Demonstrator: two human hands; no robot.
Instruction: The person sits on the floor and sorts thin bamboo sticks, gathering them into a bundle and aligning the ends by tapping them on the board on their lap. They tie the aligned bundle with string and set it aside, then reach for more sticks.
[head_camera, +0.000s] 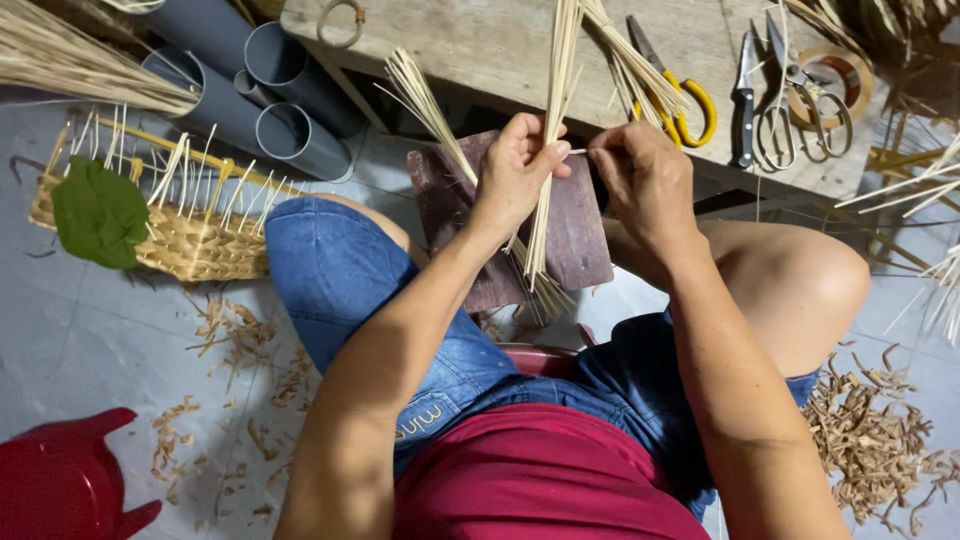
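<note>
Step in hand, as I read it: sorting/aligning a bundle of thin pale reed splints (545, 190) for weaving. Left hand (515, 175) has its grip wrapped closed round the bundle mid-length, holding it near upright over the lap at frame centre; the top ends fan out past 12 o'clock over the wooden desk (470, 40), the bottom ends rest by a dark reddish board (575, 235) on the knees. Right hand (645, 180), just at 3 o'clock of the left, has its fingertips pinched closed on one single splint, which sticks out sideways from the bundle. Judgement: the next move calls for a fine pinch and a straight pull or feed along the splint axis while the left grip keeps the rest from sliding. Splints look stiff, straight, uniform, straw-coloured and prone to snapping if bent sharply. Around: yellow-handled scissors (685, 100) and metal shears (790, 110) on the desk at 1 o'clock; grey plastic pipes (270, 100) at 11; half-woven basket (180, 240) with a green leaf (100, 212) on it at 9; red plastic stool (65, 480) at 8; trimmings (870, 440) on the floor at 4.
</note>
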